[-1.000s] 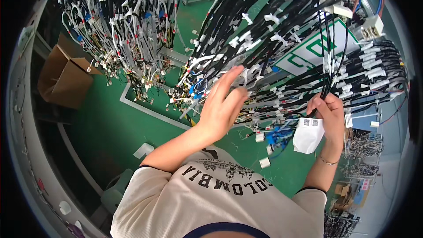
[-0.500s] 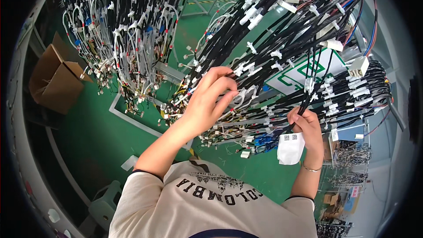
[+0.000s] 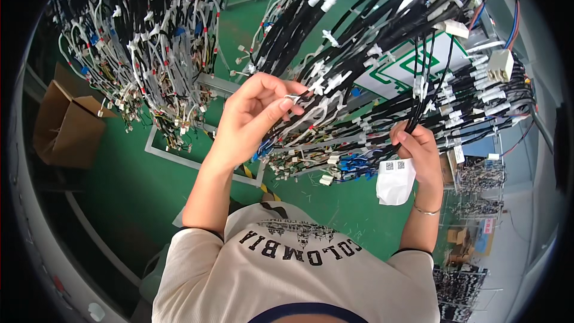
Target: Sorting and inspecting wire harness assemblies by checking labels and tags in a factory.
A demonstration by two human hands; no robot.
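Observation:
My left hand is at the near side of a thick bunch of black wire harnesses. Its thumb and forefinger pinch a small white piece among the cables; its exact kind is too small to tell. Over on the right, my right hand is closed around a few thin black cables that hang from above. A white label sheet with printed square codes hangs just below that hand. White clips and connectors dot the harnesses, and their loose ends bear small plugs.
Another dense cluster of harnesses hangs at the far left. A cardboard box stands on the green floor beside it. Grey metal frame bars lie low beneath the cables. Behind the bunch shows a white and green sign.
My left hand has drawn back to the left, and its thumb and forefinger now meet on the small white piece. My right hand keeps its hold. The whole view has shifted slightly.

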